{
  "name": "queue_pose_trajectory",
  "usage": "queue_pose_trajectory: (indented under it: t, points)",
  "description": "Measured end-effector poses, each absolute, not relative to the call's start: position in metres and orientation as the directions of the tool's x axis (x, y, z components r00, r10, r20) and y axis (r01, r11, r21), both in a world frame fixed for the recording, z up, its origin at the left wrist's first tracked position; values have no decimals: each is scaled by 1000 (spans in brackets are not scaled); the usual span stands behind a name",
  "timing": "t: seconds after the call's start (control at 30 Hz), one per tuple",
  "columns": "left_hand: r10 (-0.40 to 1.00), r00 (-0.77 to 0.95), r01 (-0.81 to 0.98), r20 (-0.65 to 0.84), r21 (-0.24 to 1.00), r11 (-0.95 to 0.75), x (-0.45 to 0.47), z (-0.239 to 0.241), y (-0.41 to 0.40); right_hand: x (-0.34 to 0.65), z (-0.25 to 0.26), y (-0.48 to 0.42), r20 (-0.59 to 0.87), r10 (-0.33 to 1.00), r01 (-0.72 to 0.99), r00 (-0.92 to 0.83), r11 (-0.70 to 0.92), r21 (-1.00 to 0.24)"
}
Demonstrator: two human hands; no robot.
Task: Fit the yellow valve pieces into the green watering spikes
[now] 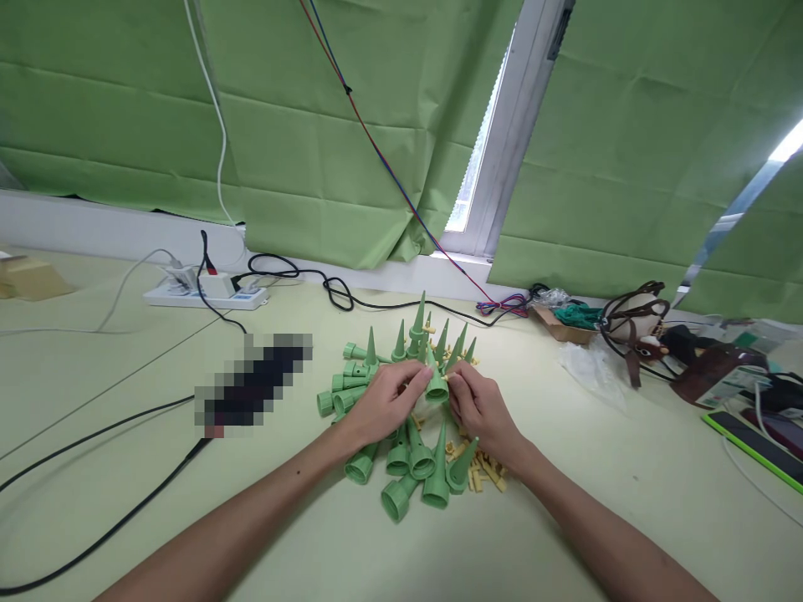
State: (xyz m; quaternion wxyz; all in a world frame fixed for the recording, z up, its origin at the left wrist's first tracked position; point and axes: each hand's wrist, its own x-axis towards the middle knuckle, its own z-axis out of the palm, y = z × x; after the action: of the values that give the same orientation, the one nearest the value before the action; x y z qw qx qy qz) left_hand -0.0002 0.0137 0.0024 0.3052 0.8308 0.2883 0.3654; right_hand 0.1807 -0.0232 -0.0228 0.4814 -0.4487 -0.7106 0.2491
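Cone (437, 385), green, held up over the middle of the pile (421, 458); narrow tip upward, open end towards the wearer. Left hand (394, 395) has it from the left, thumb and fingers closed on its side. Right hand (480, 410) at its other side, fingers narrow, pinching a small yellow piece (445, 378) beside the cone.

Pile itself: many green cones, some standing point up, others lying with round mouths showing. Yellow pegs (490, 474) loose at its near right edge, a few more at its back.

Left of the pile, a dark object (254, 389), pixelated, cannot be made out. Farther back on that side, white power strip (207, 296) with plugs in it. Behind the pile, black cable (376, 303) running along the table (565, 518).

Right of the pile and farther back: cardboard box (566, 329), clear plastic bag (590, 372) nearer. Well off to the right, phone (759, 447) with bright green edge. Beyond the pile, green curtain (314, 125), with red and blue wires (390, 170) hanging slantwise in front.
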Motion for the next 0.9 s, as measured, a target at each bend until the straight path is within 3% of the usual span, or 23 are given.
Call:
queue_pose_trajectory:
  t: [0.17,0.6,0.9]
  points:
    - [658,577,292,483,630,-719,0,3,14,181,-22,-23,468,873,426,-135,478,-768]
    - [616,588,207,525,639,-741,0,1,12,181,-18,-24,486,867,528,-109,465,-711]
    - [521,607,255,600,474,-843,3,-5,8,180,-18,-25,496,864,550,-86,456,-699]
